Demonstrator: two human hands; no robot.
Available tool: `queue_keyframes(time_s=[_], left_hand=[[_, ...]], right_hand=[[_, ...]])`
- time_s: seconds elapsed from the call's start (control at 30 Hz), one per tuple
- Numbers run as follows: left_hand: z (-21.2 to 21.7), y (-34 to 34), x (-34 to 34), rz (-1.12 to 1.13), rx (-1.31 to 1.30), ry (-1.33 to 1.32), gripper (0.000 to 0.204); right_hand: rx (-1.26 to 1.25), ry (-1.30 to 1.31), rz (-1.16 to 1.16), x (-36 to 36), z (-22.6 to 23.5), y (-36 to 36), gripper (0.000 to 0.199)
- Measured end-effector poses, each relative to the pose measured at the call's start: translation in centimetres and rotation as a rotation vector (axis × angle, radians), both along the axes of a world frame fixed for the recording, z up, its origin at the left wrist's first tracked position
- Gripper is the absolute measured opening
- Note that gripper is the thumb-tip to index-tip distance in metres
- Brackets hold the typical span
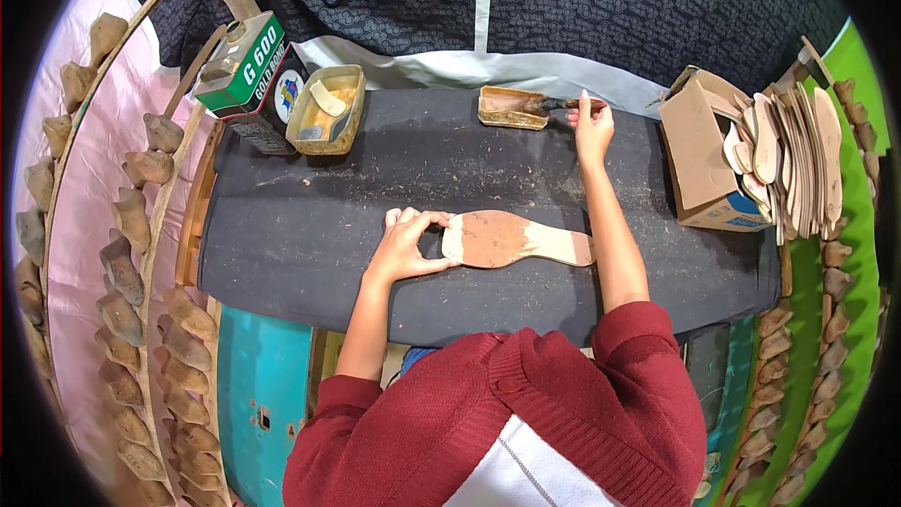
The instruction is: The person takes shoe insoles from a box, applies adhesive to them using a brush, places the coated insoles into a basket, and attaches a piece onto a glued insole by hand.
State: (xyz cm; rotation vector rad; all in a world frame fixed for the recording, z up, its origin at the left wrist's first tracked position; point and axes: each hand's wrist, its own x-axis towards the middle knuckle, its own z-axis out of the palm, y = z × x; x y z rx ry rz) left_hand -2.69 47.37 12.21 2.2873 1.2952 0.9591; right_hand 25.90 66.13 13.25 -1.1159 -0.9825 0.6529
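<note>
A shoe insole (511, 242) lies flat on the dark cloth-covered table (282, 225). Its left part carries a brown coating with a ragged edge, while the narrower part is mostly pale, with a light brown right end. My left hand (410, 246) pinches the rounded left end between thumb and fingers. Farther off, my right hand (592, 130) grips a brush (563, 103) by its handle. The dark brush end reaches over a small shallow tray (485, 118) with brownish residue inside; whether the bristles touch its contents I cannot tell.
At back left stand a green metal can (239, 84) and a yellowish tub (349, 136) holding pale pieces. A cardboard box (693, 145) with many insoles (798, 160) sits at the right. Racks of shoe lasts (120, 268) flank both sides. Crumbs litter the cloth.
</note>
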Motion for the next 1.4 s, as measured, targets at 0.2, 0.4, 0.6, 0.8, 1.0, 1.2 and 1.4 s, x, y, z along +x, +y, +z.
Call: queue_keyframes(time_s=[0.2,0.4,0.6,0.8,1.0,1.2,1.4], left_hand=[[0.1,0.3,-0.3,0.019,-0.031,-0.006,0.048],[-0.1,0.4,-0.5,0.037,-0.056,0.018,0.053],[0.5,0.2,-0.5,0.058,-0.07,0.05,0.053],[-0.4,0.6,-0.3,0.075,0.009,0.052,0.038],[-0.5,0.9,0.2,0.062,0.036,0.07,0.036],[-0.6,0.8,0.3,0.058,0.043,0.058,0.036],[-0.8,0.9,0.4,0.062,0.027,0.044,0.037]], right_hand=[[0.039,0.163,0.015,1.6,1.2,-1.4,0.027],[0.017,0.348,0.084,2.5,1.2,-6.0,0.022],[-0.11,0.258,0.141,2.0,-0.2,-15.0,0.017],[-0.188,0.227,0.09,1.7,-2.0,-19.4,0.015],[-0.1,0.202,0.089,0.9,-2.1,-19.8,0.013],[-0.095,0.151,0.097,1.5,-3.1,-20.2,0.012],[-0.085,0.108,0.153,1.4,-2.8,-20.5,0.011]])
